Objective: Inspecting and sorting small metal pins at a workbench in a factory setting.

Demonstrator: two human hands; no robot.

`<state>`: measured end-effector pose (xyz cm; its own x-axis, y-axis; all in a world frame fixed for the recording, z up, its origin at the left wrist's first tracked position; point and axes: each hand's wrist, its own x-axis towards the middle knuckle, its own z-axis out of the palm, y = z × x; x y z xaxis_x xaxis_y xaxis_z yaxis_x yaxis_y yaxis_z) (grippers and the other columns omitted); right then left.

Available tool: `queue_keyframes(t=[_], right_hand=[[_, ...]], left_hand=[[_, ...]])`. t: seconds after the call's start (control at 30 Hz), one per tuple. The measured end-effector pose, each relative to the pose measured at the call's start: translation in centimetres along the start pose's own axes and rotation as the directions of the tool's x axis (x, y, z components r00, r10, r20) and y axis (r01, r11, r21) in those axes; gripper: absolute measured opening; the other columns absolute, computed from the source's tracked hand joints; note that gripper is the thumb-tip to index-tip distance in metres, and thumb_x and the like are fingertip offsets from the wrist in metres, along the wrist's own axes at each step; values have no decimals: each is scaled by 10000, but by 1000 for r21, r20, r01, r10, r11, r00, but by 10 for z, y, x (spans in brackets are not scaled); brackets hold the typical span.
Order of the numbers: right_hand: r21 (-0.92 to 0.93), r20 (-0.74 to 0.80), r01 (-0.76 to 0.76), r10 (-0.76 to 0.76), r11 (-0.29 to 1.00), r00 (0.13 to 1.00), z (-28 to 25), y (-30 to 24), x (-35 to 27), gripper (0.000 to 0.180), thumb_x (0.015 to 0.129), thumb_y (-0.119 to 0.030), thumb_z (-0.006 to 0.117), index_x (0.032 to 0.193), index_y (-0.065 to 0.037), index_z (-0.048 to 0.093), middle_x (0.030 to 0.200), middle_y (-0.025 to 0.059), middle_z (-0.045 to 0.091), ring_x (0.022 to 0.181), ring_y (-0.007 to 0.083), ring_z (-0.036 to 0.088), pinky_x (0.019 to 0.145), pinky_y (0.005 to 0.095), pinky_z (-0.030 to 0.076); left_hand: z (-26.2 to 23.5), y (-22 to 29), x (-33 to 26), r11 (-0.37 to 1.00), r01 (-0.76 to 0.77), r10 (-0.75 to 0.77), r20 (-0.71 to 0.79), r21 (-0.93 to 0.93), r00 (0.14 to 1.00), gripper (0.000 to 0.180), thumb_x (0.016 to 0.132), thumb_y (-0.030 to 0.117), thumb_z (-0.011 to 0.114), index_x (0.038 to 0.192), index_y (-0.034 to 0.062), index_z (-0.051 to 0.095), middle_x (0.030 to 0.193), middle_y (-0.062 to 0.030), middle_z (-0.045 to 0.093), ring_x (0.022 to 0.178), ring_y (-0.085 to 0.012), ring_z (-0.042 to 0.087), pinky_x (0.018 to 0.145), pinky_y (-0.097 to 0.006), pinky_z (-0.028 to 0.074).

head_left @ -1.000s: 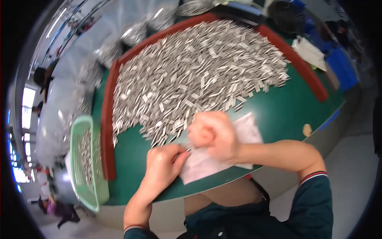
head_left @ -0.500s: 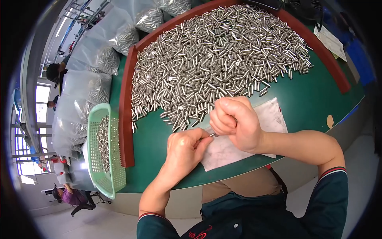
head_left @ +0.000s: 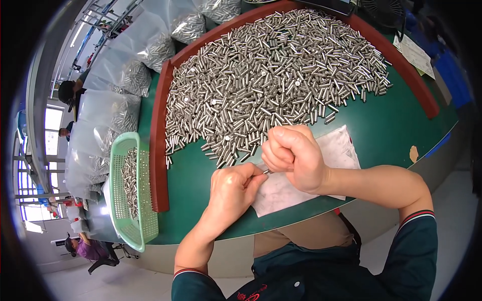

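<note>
A small metal pin (head_left: 266,171) is pinched between a left hand (head_left: 232,190) and a fisted right hand (head_left: 293,156) above a white sheet (head_left: 341,150), near a heap of metal pins (head_left: 271,80); a green basket (head_left: 131,190) sits left.

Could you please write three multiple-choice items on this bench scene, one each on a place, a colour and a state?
1. Where is the mesh basket?
A. Left of the red rail
B. On the white sheet
C. Among the metal pins

2. What colour is the table top?
A. Grey
B. Dark green
C. Yellow

3. How is the right hand?
A. Flat and open
B. Curled into a fist
C. Out of view

Answers: 1 A, it sits outside the rail; 2 B, green shows around the pins; 3 B, its fingers are folded, close to the left hand.
</note>
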<state>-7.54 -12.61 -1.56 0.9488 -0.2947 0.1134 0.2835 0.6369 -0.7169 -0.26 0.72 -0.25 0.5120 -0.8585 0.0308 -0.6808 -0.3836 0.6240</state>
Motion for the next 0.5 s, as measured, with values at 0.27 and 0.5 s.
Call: queue_keyframes(t=[0.27,0.5], right_hand=[[-141,2,-1,1,990,1000,9,1,-3,353,845,-147,336,502,-87,278,464,-24,263,442,71,230,435,229,202],[-258,28,35,-29,965,999,10,3,0,318,810,-177,386,538,-20,337,495,12,347,502,60,303,439,261,271]], left_hand=[[0,-1,4,999,-35,35,36,-14,999,79,674,50,628,643,20,562,497,-124,504,428,-276,498,408,-334,380],[-3,2,6,998,-55,56,10,-29,998,57,675,58,629,718,29,604,533,-146,522,462,-312,508,426,-346,395]])
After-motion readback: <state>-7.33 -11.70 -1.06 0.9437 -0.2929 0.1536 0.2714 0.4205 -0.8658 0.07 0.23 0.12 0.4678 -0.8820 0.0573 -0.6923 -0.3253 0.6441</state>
